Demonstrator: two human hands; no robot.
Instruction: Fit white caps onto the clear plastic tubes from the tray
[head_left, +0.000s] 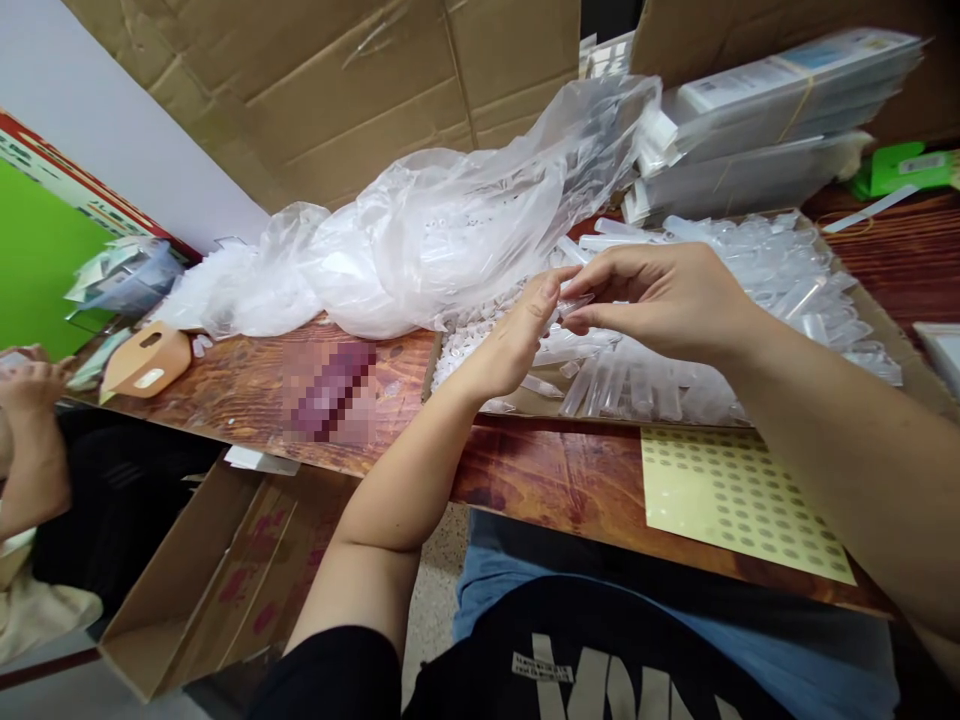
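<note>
1. a small clear plastic piece (576, 303) is partly hidden in the bare right hand (660, 295); its exact shape cannot be told.
2. a purple oblong object (334, 390) on the brown wooden table (555, 470) is blurred into blocks.
3. grey marks on a yellow paper sheet (675, 490) are too small to read.
4. a co-worker's hand (31, 380) is cut off by the left edge.

I can't read any full word: big letters on the shirt (592, 630) are cut off; print on the wall poster (52, 220) and green box (896, 172) is too small.
</note>
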